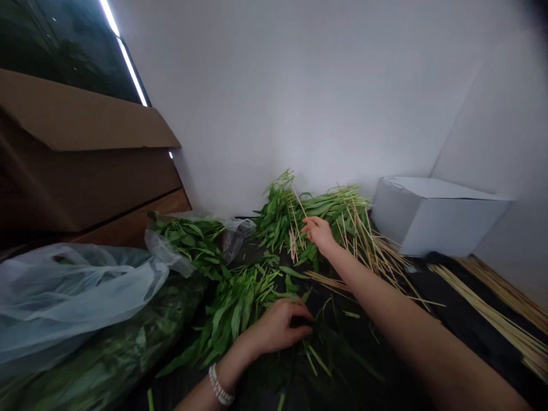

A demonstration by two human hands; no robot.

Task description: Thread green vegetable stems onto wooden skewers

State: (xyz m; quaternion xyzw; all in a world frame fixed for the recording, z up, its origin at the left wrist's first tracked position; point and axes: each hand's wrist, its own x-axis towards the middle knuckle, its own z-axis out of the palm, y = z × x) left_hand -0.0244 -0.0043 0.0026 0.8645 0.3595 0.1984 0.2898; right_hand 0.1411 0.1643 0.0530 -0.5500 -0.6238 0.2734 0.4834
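My left hand [280, 325], with a white beaded bracelet on its wrist, hovers low over the dark surface. Its fingers curve and the thumb stands apart from them, with nothing visibly gripped. Just beside it lies a loose bunch of leafy green stems [240, 302], and a few cut stem pieces [319, 359] are scattered near the thumb. Farther out, my right hand [318, 233] pinches the lower end of a thin wooden stick [299, 200] that slants up and left. Behind it are heaped leafy greens [274, 214], and several loose sticks [377, 251] fan out to the right.
A clear plastic bag [77, 285] of greens fills the left, with another bagged bunch [192, 237] behind it. A cardboard box [85, 171] stands at the upper left. To the right are a white box [449, 220] and long bundled sticks [483, 302]. A pale wall closes the back.
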